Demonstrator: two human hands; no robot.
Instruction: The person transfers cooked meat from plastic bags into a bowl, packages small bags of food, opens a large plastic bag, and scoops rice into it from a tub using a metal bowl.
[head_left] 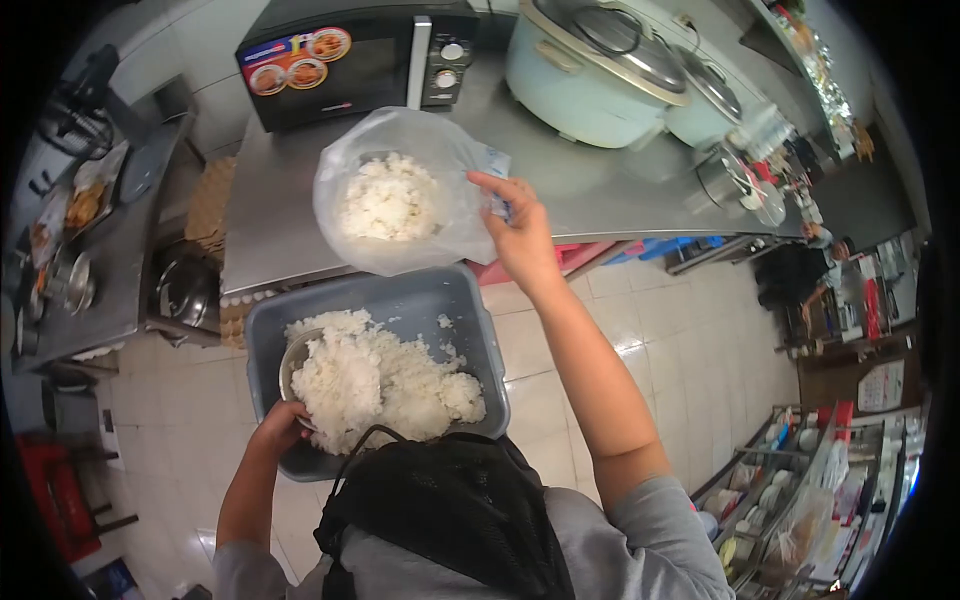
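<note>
My left hand (284, 425) grips the edge of a round bowl (290, 372), which is tilted into a heap of cooked white rice (425, 385). Rice covers much of the bowl, so its inside is hidden. The heap lies in a grey plastic tub (488, 350). Above the tub, my right hand (517, 222) holds the right edge of a clear plastic bag (340, 205), its index finger stretched along the rim. The bag stands spread wide at the counter's front edge, with a mound of rice (390, 200) inside.
Behind the bag, a black microwave (350, 60) sits on the steel counter (275, 215). Two pale green rice cookers (580, 90) stand to its right, and a steel pot (722, 175) farther along. A side table (100, 270) is at left, a dish rack (765, 490) at lower right.
</note>
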